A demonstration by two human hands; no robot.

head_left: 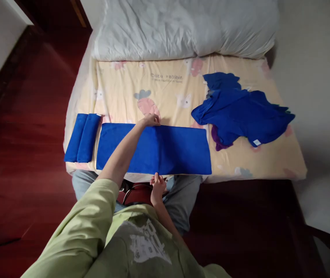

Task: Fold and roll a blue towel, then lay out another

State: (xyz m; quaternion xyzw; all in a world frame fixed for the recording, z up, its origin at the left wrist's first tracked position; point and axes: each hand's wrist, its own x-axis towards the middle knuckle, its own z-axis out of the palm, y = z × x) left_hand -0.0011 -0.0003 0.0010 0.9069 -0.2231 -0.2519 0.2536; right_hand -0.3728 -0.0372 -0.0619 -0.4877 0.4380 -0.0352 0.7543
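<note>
- Left hand (152, 120) reaching across to the far long edge of the flat blue towel (179, 148), near its middle; fingers curled down on the edge, apparently pinching it, though the grip itself too small to confirm.
- Right hand (157, 185) at the near long edge, fingertips closed on the hem just where it hangs over the bed's (269, 166) side.
- Towel spread lengthwise along the near side of the bed, between 2 rolled blue towels (83, 137) to the left and a loose blue pile (240, 112) to the right.
- Risk: gripped at the middle only, so both ends likely to sag or lag, giving a crooked fold.
- Risk: near edge right at the mattress rim; a slack pinch could let it slide floorward.
- Risk: a wide sweep rightward could snag the pile, lying just beside the towel's corner.
</note>
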